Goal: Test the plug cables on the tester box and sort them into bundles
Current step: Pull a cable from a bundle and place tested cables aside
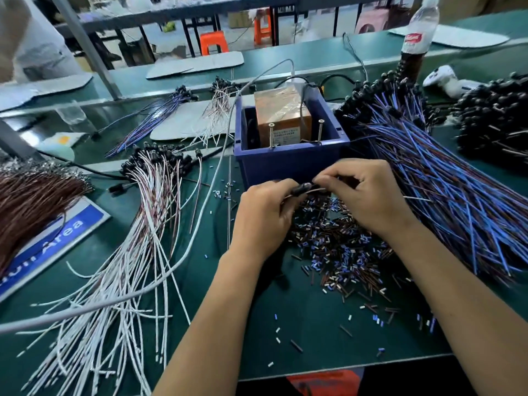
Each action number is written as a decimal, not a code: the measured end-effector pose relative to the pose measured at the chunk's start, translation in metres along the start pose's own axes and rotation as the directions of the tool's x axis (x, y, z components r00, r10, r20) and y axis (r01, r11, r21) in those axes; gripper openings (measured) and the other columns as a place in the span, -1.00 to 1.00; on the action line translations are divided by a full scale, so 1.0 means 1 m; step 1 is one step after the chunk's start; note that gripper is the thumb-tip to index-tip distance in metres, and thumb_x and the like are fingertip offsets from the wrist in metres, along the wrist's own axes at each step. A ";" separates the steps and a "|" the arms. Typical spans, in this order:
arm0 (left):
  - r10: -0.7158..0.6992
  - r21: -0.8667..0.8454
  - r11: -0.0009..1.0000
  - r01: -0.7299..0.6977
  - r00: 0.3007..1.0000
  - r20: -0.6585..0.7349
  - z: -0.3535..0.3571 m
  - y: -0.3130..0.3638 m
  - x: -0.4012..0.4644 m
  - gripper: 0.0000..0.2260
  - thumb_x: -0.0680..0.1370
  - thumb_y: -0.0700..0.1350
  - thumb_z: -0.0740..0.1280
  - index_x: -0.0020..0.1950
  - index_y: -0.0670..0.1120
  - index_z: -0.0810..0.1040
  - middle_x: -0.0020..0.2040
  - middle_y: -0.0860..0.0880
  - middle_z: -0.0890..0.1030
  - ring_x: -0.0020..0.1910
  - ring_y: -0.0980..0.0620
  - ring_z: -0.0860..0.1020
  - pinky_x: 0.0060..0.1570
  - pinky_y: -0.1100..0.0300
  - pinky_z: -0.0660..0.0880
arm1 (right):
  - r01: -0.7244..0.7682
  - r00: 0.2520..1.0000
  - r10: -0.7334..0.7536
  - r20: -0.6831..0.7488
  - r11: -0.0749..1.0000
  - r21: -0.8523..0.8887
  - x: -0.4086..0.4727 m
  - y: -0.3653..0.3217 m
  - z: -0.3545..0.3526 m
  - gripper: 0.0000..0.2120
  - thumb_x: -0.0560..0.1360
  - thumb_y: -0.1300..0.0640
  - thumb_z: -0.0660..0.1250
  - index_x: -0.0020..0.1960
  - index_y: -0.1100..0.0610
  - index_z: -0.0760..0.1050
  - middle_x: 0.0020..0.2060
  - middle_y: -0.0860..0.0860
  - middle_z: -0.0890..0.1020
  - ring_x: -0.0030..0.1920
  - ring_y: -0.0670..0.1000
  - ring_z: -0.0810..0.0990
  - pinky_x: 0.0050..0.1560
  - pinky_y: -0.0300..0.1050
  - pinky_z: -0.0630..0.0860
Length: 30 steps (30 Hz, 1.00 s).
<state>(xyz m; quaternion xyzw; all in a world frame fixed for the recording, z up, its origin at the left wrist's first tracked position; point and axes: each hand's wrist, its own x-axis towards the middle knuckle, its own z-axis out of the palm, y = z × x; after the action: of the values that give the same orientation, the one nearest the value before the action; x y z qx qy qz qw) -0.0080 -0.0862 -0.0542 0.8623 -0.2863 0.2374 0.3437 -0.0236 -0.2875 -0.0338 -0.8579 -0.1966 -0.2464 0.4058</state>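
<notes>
plug cable [307,189] | long axis 9–3 o'clock | pinched by left hand [264,215], right hand [364,195] | tester box [283,121] at 12 o'clock, near

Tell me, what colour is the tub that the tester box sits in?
Dark blue. The tub shows best in the head view, just beyond the hands.

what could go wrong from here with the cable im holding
1. Both hands, left hand and right hand, pinch one plug cable right above the litter of cut insulation bits; a dropped cable could get lost there.
2. The blue-wire bundle lies close by the right wrist and may snag.
</notes>
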 end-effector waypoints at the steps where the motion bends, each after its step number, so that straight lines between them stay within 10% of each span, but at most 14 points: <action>1: -0.024 -0.025 0.999 0.024 1.000 -0.017 0.000 -0.003 -0.002 -0.89 0.59 -0.13 0.43 -0.12 -0.12 0.62 -0.30 -0.01 0.60 -0.30 -0.10 0.54 -0.27 -0.04 0.48 | -0.030 1.000 0.030 -0.008 0.999 0.018 0.000 0.001 -0.002 -0.88 0.59 0.12 0.46 -0.06 0.14 0.73 -0.21 -0.14 0.71 -0.15 -0.14 0.67 -0.11 -0.21 0.55; 5: -0.148 -0.173 0.976 0.134 0.987 -0.069 -0.005 -0.014 -0.007 -0.81 0.58 -0.10 0.40 -0.16 -0.18 0.61 -0.37 -0.04 0.54 -0.37 -0.08 0.49 -0.33 -0.03 0.47 | -0.141 0.988 0.148 -0.044 0.981 0.136 -0.002 0.010 -0.013 -0.88 0.62 0.10 0.42 -0.08 0.04 0.68 -0.32 -0.22 0.65 -0.34 -0.18 0.58 -0.25 -0.37 0.42; 19: -0.159 -0.280 0.946 0.166 0.986 0.048 0.000 -0.011 -0.008 -0.83 0.57 -0.10 0.44 -0.18 -0.14 0.64 -0.38 -0.08 0.55 -0.38 -0.11 0.48 -0.37 -0.05 0.43 | -0.008 0.997 -0.004 0.073 0.988 0.156 -0.005 0.003 0.005 -0.94 0.56 0.23 0.48 -0.04 0.23 0.70 -0.15 0.05 0.67 -0.15 0.07 0.64 -0.14 0.03 0.56; 24: -0.258 -0.336 0.908 0.250 0.966 0.022 -0.005 -0.019 -0.009 -0.87 0.56 -0.15 0.47 -0.18 -0.14 0.65 -0.44 0.10 0.49 -0.44 0.21 0.38 -0.41 0.21 0.35 | -0.164 0.982 0.186 -0.027 0.920 0.355 -0.003 0.015 -0.016 -0.92 0.62 0.20 0.40 -0.04 0.13 0.65 -0.32 -0.06 0.62 -0.42 -0.05 0.49 -0.38 -0.14 0.46; 30: -0.337 -0.420 0.853 0.311 0.942 0.013 -0.005 -0.011 -0.007 -0.84 0.58 -0.14 0.43 -0.20 -0.10 0.62 -0.41 -0.05 0.51 -0.42 0.15 0.42 -0.36 0.23 0.38 | -0.463 0.876 0.316 0.365 0.764 0.449 -0.005 0.024 -0.033 -0.70 0.53 0.00 0.47 0.25 -0.05 0.55 -0.18 0.22 0.71 -0.47 -0.01 0.38 -0.49 -0.24 0.36</action>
<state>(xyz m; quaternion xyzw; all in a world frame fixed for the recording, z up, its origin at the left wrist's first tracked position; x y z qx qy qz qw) -0.0069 -0.0737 -0.0609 0.7971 -0.1704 0.1360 0.5631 -0.0234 -0.3289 -0.0330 -0.7613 -0.1248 0.0254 0.6358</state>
